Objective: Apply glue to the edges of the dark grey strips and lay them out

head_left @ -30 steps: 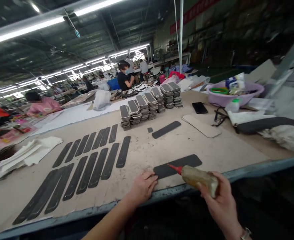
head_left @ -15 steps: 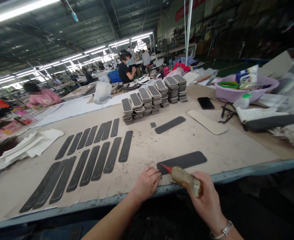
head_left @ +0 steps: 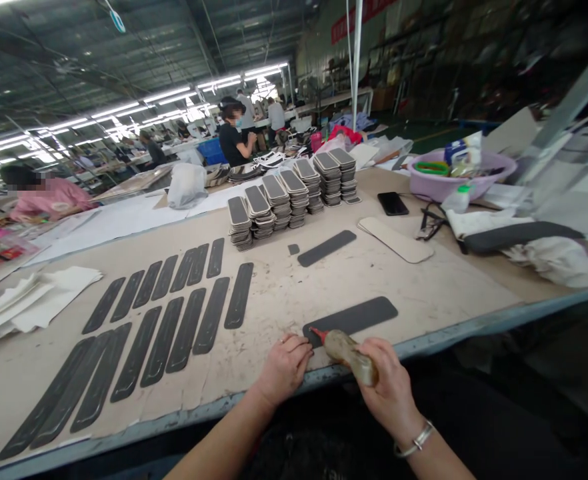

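A dark grey strip with rounded ends (head_left: 359, 315) lies flat near the table's front edge. My left hand (head_left: 285, 365) is at its left end, fingers curled together and fingertips pressed on the strip's edge. Wrapped round a yellowish squeeze bottle (head_left: 350, 357) is my right hand (head_left: 388, 383). The bottle tilts down to the left, and its red nozzle (head_left: 318, 333) points at the strip's left end, close to my left fingertips. Whether the tip touches the surface I cannot tell. Two rows of similar dark strips (head_left: 187, 330), with shiny streaks on them, lie to the left.
Stacks of grey, pale-edged pieces (head_left: 277, 193) stand toward the back. Another dark strip (head_left: 327, 248), a pale board piece (head_left: 397, 241), a phone (head_left: 393, 204) and a purple basin (head_left: 461, 185) lie right. White sheets (head_left: 39, 300) are at left. Other people work farther back.
The view has swung slightly, so the table's contents sit farther left. The bottle's rear end has come nearer my left hand, while the nozzle stays over the strip's left end.
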Available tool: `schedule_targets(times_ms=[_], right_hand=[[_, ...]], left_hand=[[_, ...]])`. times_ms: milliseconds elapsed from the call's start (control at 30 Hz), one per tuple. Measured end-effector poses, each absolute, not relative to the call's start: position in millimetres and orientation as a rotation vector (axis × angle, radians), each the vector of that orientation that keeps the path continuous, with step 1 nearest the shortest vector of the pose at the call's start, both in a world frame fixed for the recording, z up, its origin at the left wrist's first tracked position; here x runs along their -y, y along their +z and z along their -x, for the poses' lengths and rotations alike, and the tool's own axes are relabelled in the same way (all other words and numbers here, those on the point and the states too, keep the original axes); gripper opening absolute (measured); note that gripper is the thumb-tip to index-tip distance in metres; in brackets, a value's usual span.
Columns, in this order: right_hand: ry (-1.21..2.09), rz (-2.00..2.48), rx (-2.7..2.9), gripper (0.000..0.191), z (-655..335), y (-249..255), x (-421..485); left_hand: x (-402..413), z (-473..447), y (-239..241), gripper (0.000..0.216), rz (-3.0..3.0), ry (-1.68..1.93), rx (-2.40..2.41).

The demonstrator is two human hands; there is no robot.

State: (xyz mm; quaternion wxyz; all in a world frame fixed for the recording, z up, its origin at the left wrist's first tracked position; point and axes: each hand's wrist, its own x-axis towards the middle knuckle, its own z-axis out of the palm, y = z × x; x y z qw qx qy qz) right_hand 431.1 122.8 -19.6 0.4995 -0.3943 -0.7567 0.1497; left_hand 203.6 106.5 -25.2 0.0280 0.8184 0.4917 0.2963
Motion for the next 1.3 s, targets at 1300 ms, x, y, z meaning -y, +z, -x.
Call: schedule_targets(times_ms=[1300], right_hand=[[0.331, 0.986, 1.736, 0.029, -444, -14, -124]], left_hand=[[-106, -203, -27, 0.022, -2.618, 0.874, -1.534]])
